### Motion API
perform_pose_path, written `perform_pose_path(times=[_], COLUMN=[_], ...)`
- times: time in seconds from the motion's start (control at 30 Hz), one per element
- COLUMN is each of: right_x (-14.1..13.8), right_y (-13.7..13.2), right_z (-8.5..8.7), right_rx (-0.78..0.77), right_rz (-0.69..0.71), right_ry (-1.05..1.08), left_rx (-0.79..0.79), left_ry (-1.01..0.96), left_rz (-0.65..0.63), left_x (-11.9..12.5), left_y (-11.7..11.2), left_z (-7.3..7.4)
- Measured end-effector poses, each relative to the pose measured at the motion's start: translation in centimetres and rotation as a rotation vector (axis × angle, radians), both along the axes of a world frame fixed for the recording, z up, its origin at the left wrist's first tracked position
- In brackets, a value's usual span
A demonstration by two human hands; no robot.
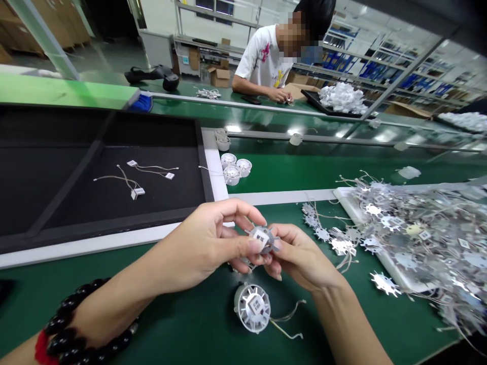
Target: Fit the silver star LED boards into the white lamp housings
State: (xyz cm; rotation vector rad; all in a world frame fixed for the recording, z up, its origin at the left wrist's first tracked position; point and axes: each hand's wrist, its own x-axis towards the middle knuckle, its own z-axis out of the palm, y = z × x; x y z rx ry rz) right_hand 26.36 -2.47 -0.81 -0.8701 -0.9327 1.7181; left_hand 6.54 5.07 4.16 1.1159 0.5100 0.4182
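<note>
Above the green bench, my left hand [218, 235] pinches a silver, star-shaped metal plate [271, 242] between thumb and fingers. A white square chip with a printed code sits on the plate's face. From the other side, my right hand [300, 253] grips the plate's toothed edge with thumb and forefinger. Something pale shows partly below my left fingers, mostly hidden. Just beneath both hands, a round white housing [239, 300] lies on the bench with a similar plate inside it and two wires trailing to the right.
At right, a white tray [384, 256] is heaped with metal plates and wires, some spilling out beside it. A black tray [152, 213] at left holds several wired chips. White housings [232, 175] stand near its corner. Across the line, a person [262, 61] works at another bench.
</note>
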Motion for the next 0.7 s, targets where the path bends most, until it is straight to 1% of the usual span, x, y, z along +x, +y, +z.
perform_pose_path(times=[0.13, 0.27, 0.33, 0.43, 0.53, 0.63, 0.7], right_x=[-0.2, -0.5, -0.7, -1.3, -1.9, -2.5, -2.8], right_y=[-0.1, -0.5, -0.7, -0.8, -0.8, -0.7, -0.7], right_z=[0.0, -0.1, -0.1, -0.2, -0.3, -0.7, -0.9], right_rx=[0.018, 0.134, 0.255, 0.519, 0.731, 0.852, 0.879], right_rz=[-0.004, -0.048, -0.150, -0.379, -0.519, -0.629, -0.697], right_ry=[0.013, -0.045, -0.160, -0.423, -0.645, -0.759, -0.765], left_rx=[0.003, -0.045, -0.065, -0.102, -0.128, -0.163, -0.182], left_ry=[0.012, -0.025, -0.050, -0.060, -0.040, -0.021, -0.007], left_rz=[-0.006, -0.002, 0.000, 0.025, 0.046, 0.071, 0.092], left_x=[-0.1, -0.2, -0.2, -0.3, -0.1, 0.2, 0.3], left_y=[-0.1, 0.0, 0.0, 0.0, -0.2, -0.2, -0.2], left_z=[0.1, 0.0, 0.0, 0.0, 0.3, 0.5, 0.6])
